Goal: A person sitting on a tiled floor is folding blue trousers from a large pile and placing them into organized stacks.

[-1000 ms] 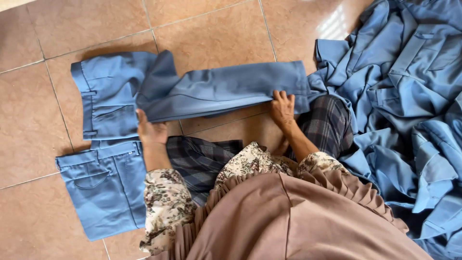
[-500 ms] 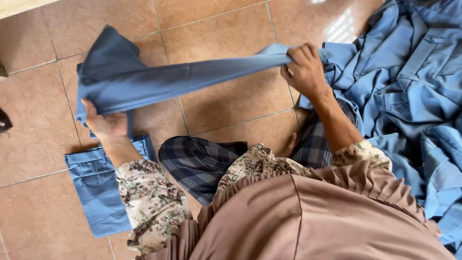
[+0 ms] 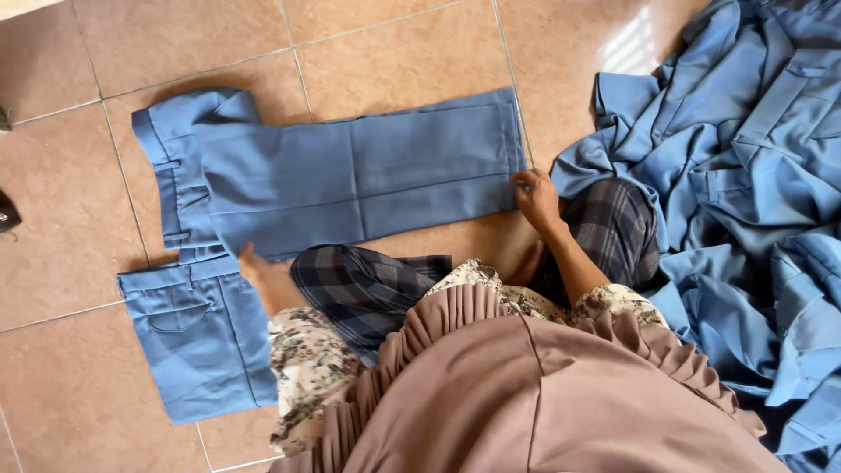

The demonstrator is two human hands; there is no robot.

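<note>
You sit on a floor of big brown tiles w/ thin pale lines betw. them.

On your right is a big heap of blue clothes, all crumpled, spread from the top edge down to the bottom corner. It lies just beside your knee.

Your brown top w/ a ruffled edge fills the bottom middle. Under it you see flowery sleeves and a dark checked skirt over your legs.

In front of you lie the blue trousers, flat on the floor, folded long, waist end to the left, leg ends to the right. They run from left to right across the tiles, just past your knees.

Lower left is a 2nd pair, the folded blue pair, a small square bundle w/ a pocket on top. Its top edge touches the waist end of the flat trousers.

Your right hand is at the leg ends, fingers pinching the hem corner, holding the cloth down.

Your left hand is at the near edge of the trousers, by the waist end, betw. them and the folded pair. It lies flat, fingers spread a bit, touching the cloth edge; can't tell if it grips.

At the far left edge is a small dark thing, too cut off to tell what.
</note>
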